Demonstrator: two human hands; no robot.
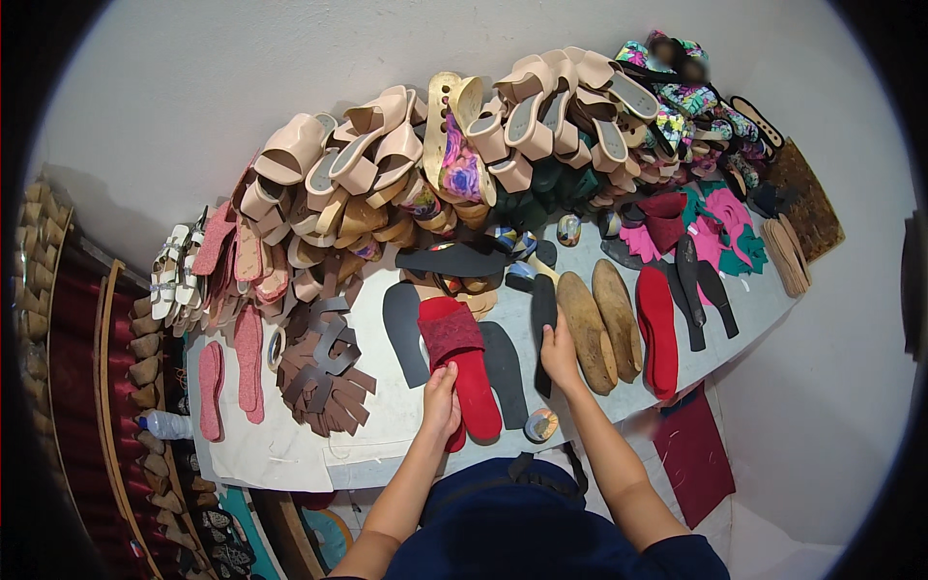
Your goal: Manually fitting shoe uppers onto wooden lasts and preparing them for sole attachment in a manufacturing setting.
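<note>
My left hand (pixel 442 401) is closed on the edge of a red slipper (pixel 475 396) with a broad patterned strap, near the front of the table. Dark grey soles lie on both sides of it, a left sole (pixel 404 333) and a right sole (pixel 502 372). My right hand (pixel 561 356) grips a narrow black sole (pixel 543 333), thumb against its face; the fingers are partly hidden. Just right of that hand lie two wooden shoe lasts (pixel 596 333). Beyond them is a stack of red soles (pixel 657 333). A small round roll (pixel 541 424) sits at the table's front edge.
Beige heeled sandals (pixel 362 145) are piled along the wall, with flowered ones (pixel 688 101) at the right. Brown strap pieces (pixel 324 372) and pink soles (pixel 249 362) lie on the left. Pink and green cutouts (pixel 725 227) are at the right. Shelves of lasts (pixel 145 372) stand left of the table.
</note>
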